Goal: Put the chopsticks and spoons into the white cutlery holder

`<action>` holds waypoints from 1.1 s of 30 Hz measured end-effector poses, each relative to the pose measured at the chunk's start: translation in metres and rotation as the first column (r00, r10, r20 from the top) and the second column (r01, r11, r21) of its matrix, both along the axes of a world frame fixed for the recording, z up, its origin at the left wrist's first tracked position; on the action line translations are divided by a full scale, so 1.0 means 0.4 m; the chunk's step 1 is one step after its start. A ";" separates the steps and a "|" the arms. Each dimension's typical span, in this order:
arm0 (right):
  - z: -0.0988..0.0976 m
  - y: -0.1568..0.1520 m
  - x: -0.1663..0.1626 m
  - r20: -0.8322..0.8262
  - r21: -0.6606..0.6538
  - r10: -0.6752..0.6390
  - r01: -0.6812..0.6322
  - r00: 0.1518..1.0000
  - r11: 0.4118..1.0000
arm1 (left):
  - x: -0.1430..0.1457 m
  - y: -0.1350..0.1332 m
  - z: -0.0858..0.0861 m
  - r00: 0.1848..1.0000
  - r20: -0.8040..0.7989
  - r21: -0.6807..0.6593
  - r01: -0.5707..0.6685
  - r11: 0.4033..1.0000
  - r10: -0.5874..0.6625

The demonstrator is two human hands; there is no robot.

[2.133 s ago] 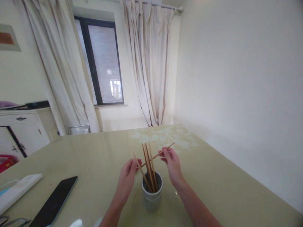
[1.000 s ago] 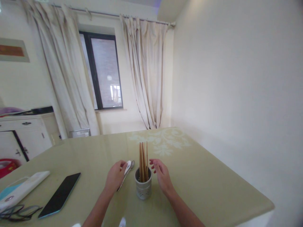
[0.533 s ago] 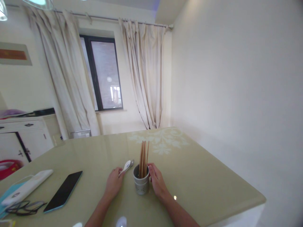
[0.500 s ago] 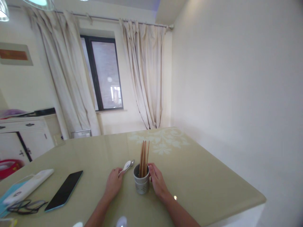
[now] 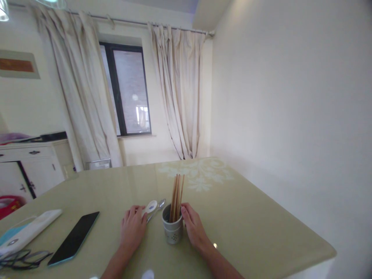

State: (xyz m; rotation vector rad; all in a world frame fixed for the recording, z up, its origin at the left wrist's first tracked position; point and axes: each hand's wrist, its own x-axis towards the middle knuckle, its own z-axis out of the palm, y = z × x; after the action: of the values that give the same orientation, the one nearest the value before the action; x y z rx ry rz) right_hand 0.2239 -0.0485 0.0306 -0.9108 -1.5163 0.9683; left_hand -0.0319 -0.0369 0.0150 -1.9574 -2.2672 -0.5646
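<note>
My left hand [image 5: 134, 226] is low over the table, its fingers closed on the handle of a white spoon [image 5: 151, 207] with a small blue mark in the bowl. Beside it, a metal spoon [image 5: 159, 208] points the same way, its lower handle close to my fingertips. To the right stands a grey utensil cup [image 5: 173, 231] with a perforated pattern, holding several wooden chopsticks [image 5: 176, 201] that lean slightly right. My right hand [image 5: 194, 226] grips the cup's right side, thumb near the rim; some of its fingers are hidden behind the cup.
On the left of the table [image 5: 255, 217] lie a dark-screened phone [image 5: 74, 238], a white power strip [image 5: 30, 231], folded glasses [image 5: 24, 259] and something light blue. A wall [image 5: 290, 116] runs along the right. Behind are curtains [image 5: 180, 89] and a window [image 5: 130, 89].
My left hand has shifted left, turning the white spoon away from the metal one, so the two now lie apart. The cup tilts a little, with my right hand still on it.
</note>
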 end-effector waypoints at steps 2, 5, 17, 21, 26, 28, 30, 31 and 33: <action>0.007 -0.005 -0.001 0.003 0.007 0.003 -0.003 1.000 1.000 | 0.027 -0.008 0.012 0.992 -0.074 -0.010 0.098 0.995 -0.099; 0.014 -0.010 0.001 0.008 0.000 -0.003 0.003 1.000 1.000 | 0.053 -0.005 0.021 0.979 -0.113 -0.053 0.164 0.985 -0.169; 0.004 0.003 0.003 -0.026 0.002 -0.144 0.144 0.989 0.990 | 0.044 0.019 0.060 0.902 0.411 0.091 0.104 0.990 -0.132; 0.012 0.001 0.021 -0.040 0.131 -0.378 0.380 0.925 0.916 | 0.062 -0.007 0.128 0.779 0.593 0.271 0.048 0.961 -0.206; 0.143 -0.034 0.014 -0.046 0.297 -0.302 0.302 0.952 0.906 | 0.177 -0.076 0.222 0.701 0.497 0.537 0.215 0.816 -0.511; 0.206 -0.038 0.005 -0.043 0.289 -0.227 0.230 0.973 0.930 | 0.228 -0.094 0.246 0.668 0.407 0.576 0.341 0.743 -0.623; 0.255 -0.029 0.004 -0.048 0.269 -0.177 0.184 0.983 0.946 | 0.253 -0.097 0.251 0.639 0.377 0.577 0.404 0.710 -0.670; 0.272 -0.019 0.010 -0.055 0.260 -0.172 0.180 0.984 0.949 | 0.251 -0.092 0.245 0.642 0.396 0.572 0.387 0.723 -0.657; 0.294 0.005 0.031 -0.072 0.250 -0.195 0.207 0.978 0.946 | 0.218 -0.074 0.212 0.685 0.465 0.534 0.288 0.795 -0.561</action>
State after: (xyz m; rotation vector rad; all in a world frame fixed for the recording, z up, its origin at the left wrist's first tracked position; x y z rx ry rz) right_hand 0.2362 -0.0464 0.1481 -0.8314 -1.4387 0.6240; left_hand 0.0555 -0.0665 0.0998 -2.2864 -1.6321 -1.8136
